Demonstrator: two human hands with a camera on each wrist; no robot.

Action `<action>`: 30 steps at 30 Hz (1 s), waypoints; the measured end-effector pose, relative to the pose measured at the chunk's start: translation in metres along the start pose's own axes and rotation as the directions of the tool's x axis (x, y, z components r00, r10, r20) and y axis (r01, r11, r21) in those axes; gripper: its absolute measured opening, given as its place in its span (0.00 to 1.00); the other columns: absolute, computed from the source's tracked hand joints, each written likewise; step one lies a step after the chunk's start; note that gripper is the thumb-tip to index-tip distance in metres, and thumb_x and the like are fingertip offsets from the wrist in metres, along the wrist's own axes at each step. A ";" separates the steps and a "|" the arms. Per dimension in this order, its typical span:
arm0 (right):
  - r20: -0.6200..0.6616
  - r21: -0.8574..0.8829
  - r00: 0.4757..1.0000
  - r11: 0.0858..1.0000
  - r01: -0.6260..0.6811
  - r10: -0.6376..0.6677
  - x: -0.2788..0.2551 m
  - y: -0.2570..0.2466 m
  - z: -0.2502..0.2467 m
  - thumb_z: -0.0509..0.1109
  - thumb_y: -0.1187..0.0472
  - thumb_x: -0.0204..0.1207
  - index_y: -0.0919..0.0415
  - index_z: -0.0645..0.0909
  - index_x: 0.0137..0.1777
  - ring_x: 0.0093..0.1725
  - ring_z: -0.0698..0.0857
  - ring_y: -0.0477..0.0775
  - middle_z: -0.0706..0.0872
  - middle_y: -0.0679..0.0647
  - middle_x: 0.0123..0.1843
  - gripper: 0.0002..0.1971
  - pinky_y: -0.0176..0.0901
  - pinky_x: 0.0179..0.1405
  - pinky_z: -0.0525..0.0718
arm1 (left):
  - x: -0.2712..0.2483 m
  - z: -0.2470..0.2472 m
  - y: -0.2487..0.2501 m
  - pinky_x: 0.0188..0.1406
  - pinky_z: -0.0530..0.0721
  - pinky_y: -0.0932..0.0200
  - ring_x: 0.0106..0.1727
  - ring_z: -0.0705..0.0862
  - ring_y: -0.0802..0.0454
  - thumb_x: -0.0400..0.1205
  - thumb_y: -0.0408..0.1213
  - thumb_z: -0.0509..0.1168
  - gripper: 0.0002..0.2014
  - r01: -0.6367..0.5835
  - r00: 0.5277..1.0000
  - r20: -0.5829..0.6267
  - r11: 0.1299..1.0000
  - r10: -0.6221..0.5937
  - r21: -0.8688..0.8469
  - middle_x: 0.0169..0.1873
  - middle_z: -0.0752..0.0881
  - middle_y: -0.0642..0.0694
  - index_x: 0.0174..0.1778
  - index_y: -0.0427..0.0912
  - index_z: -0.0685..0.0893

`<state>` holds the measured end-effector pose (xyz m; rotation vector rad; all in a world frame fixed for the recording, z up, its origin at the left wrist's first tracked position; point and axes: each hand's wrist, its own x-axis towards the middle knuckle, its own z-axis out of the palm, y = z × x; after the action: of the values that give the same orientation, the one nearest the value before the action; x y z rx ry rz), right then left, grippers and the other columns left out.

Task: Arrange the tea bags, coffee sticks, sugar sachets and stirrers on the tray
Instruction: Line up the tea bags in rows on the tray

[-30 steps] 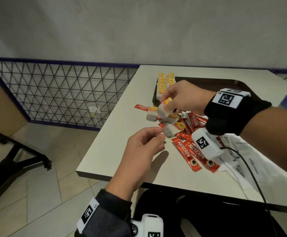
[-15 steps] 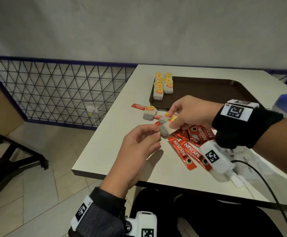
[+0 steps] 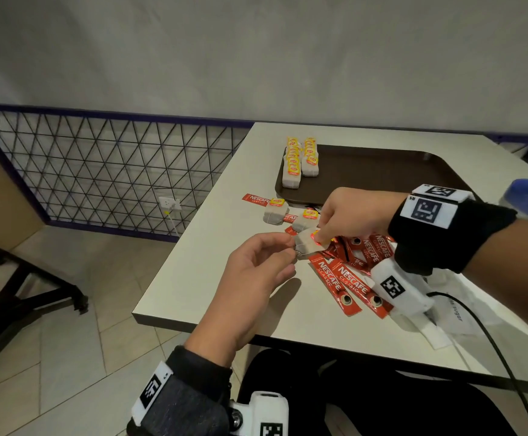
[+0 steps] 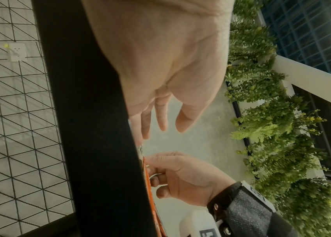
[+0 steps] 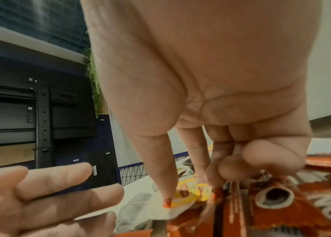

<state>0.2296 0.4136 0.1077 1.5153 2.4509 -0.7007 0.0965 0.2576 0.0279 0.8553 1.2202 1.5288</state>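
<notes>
A white tea bag [image 3: 304, 247] with a yellow tag [image 5: 185, 194] lies at the left edge of a pile of red coffee sticks [image 3: 347, 278]. My right hand [image 3: 317, 238] pinches it by the tag between thumb and fingers [image 5: 190, 192]. My left hand [image 3: 283, 247] hovers at the bag's left end with its fingers loosely straight [image 4: 164, 131] and holds nothing. Two more tea bags [image 3: 275, 214] lie loose behind it. The brown tray [image 3: 382, 171] stands at the back with two rows of tea bags [image 3: 300, 158] along its left edge.
One coffee stick [image 3: 256, 199] lies alone near the tray's front left corner. White sugar sachets [image 3: 457, 313] spread under my right wrist. The table's front edge [image 3: 193, 322] is close below my left hand. A wire fence [image 3: 99, 171] stands to the left.
My right hand came down and towards me from the tray's edge with the tea bag, onto the coffee stick pile. My left hand stayed close beside it.
</notes>
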 end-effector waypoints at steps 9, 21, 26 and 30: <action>-0.008 0.143 0.996 0.986 0.091 -0.091 -0.010 -0.004 -0.003 0.78 0.54 0.79 0.58 0.87 0.51 0.47 0.92 0.52 0.93 0.54 0.46 0.08 0.42 0.43 0.88 | 0.001 -0.002 -0.001 0.67 0.87 0.46 0.62 0.90 0.47 0.84 0.30 0.70 0.08 0.002 1.000 0.011 1.000 -0.002 0.017 0.54 0.92 0.45 0.57 0.40 0.90; 0.057 0.337 0.901 0.858 0.389 -0.431 -0.061 -0.018 -0.022 0.78 0.62 0.78 0.64 0.84 0.54 0.40 0.94 0.59 0.94 0.60 0.43 0.09 0.43 0.32 0.87 | 0.000 -0.005 -0.003 0.72 0.83 0.39 0.69 0.85 0.40 0.74 0.40 0.74 0.25 -0.018 0.998 0.064 0.990 0.027 -0.137 0.68 0.84 0.41 0.69 0.48 0.83; 0.003 0.317 0.891 0.846 0.429 -0.453 -0.061 -0.022 -0.012 0.79 0.61 0.78 0.61 0.85 0.54 0.40 0.93 0.61 0.94 0.61 0.44 0.09 0.48 0.36 0.89 | -0.007 -0.002 0.000 0.58 0.89 0.54 0.54 0.91 0.46 0.84 0.25 0.67 0.13 -0.046 0.986 0.153 0.992 0.064 -0.115 0.51 0.92 0.40 0.65 0.32 0.85; -0.085 0.345 0.909 0.843 0.412 -0.409 -0.061 -0.019 -0.006 0.80 0.60 0.76 0.58 0.86 0.57 0.42 0.93 0.65 0.94 0.61 0.43 0.11 0.46 0.37 0.90 | -0.011 0.000 0.001 0.45 0.91 0.57 0.43 0.93 0.48 0.85 0.24 0.66 0.08 -0.081 0.987 0.136 0.995 0.087 -0.052 0.43 0.93 0.38 0.58 0.30 0.87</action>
<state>0.2417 0.3605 0.1421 1.0777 2.8019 -1.2804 0.0989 0.2472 0.0294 0.9766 1.0563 1.5319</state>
